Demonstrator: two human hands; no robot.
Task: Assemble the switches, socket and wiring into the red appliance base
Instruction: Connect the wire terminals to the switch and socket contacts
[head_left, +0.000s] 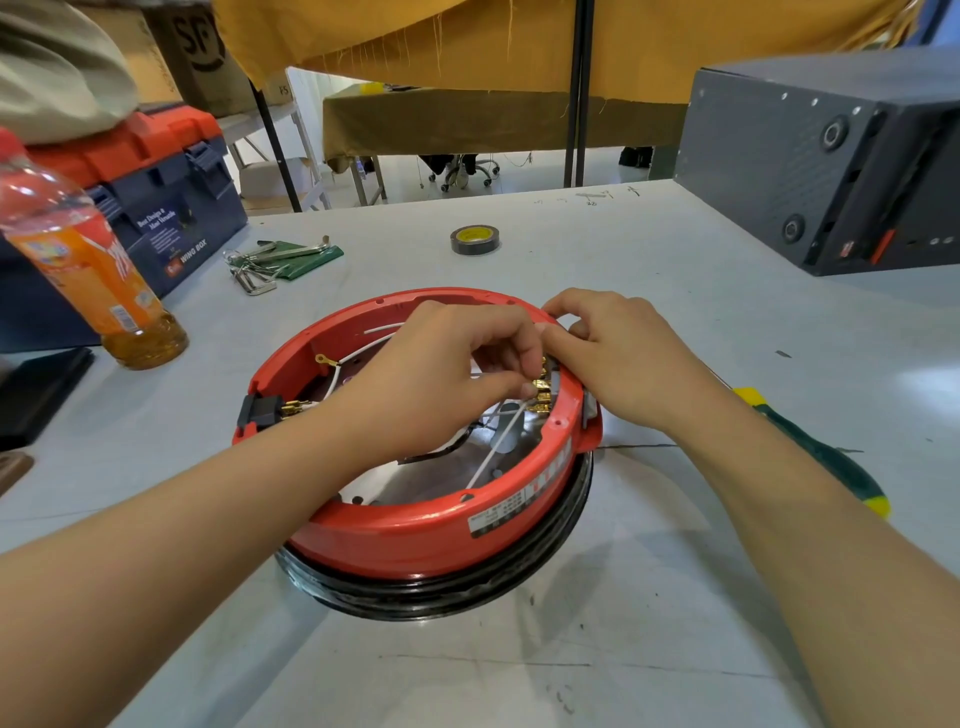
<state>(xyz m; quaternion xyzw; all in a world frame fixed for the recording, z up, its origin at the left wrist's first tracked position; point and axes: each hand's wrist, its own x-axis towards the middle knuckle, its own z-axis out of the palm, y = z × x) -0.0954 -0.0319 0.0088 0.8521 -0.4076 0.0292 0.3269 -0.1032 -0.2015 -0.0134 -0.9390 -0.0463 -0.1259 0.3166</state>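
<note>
The round red base (415, 530), glossy with a black rim beneath, sits on the counter (675, 597) under both hands. Left grip (462, 364) pinches a brass connector (535, 388) on a white wire (493, 457); right grip (613, 353) curls on the base's far-right rim just beside it.

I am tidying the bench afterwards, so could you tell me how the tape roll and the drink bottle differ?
The tape roll lies flat, low and dark, with a yellow core; the drink bottle stands tilted in this wide view, tall, clear and orange-labelled. The roll sits beyond the red base, the bottle to its left. Both rest untouched on the table.

Workshop: toolbox (171, 208), hex keys (260, 270).
</note>
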